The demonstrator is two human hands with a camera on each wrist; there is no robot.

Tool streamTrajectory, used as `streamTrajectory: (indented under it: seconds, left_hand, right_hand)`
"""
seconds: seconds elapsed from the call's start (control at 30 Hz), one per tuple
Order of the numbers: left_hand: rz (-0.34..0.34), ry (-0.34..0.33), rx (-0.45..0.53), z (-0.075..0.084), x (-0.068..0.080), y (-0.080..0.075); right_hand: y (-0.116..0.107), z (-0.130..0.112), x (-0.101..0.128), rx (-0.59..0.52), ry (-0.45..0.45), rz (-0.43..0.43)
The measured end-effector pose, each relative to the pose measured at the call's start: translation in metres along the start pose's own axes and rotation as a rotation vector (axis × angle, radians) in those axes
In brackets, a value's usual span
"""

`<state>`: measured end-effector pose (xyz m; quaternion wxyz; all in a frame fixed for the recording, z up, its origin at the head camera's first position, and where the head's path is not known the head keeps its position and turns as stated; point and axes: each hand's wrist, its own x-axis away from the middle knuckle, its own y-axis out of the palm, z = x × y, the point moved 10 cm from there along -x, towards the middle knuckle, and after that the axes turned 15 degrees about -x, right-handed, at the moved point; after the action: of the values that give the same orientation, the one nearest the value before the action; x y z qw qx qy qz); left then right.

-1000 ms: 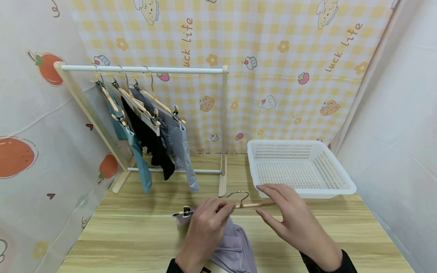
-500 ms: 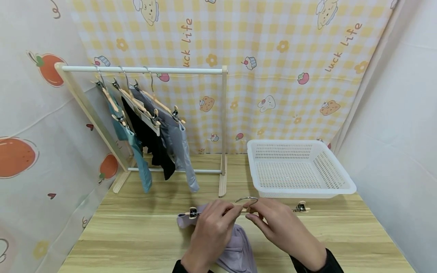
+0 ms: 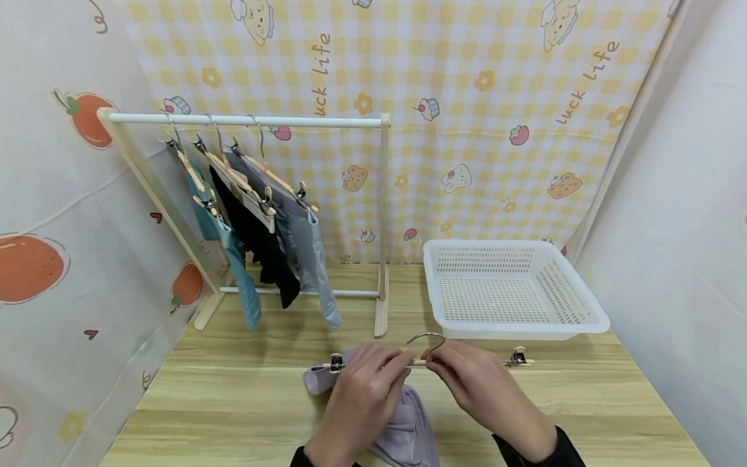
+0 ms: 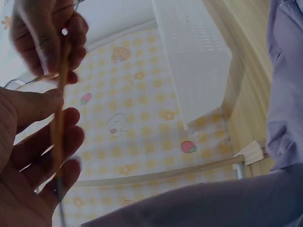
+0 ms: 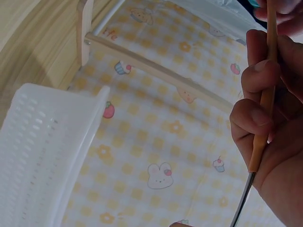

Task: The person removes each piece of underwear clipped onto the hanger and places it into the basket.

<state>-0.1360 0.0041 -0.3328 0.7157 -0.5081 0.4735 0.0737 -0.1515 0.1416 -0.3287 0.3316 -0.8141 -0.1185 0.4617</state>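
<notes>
Here, both hands pinch 1 wooden clip hanger [image 3: 423, 360]: left hand [image 3: 362, 399] beside the right hand [image 3: 484, 389], lilac garment [image 3: 403, 428] clipped under the left, white basket [image 3: 574, 321] beyond the right.

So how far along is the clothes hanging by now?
Three garments already hang on the white-barred wooden rack, and the white plastic basket looks empty. In hand: left hand and right hand hold a wooden clip hanger with the lilac garment, clipped at one end. Left: the other clip, then the rack.
</notes>
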Motion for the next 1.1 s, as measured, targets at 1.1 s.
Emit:
streamTrajectory:
  seconds: [1.1]
  left_hand:
    - [-0.128, -0.393, 0.213, -0.068, 0.017, 0.000]
  right_hand:
    - [-0.033, 0.023, 0.005, 0.039, 0.104, 0.041]
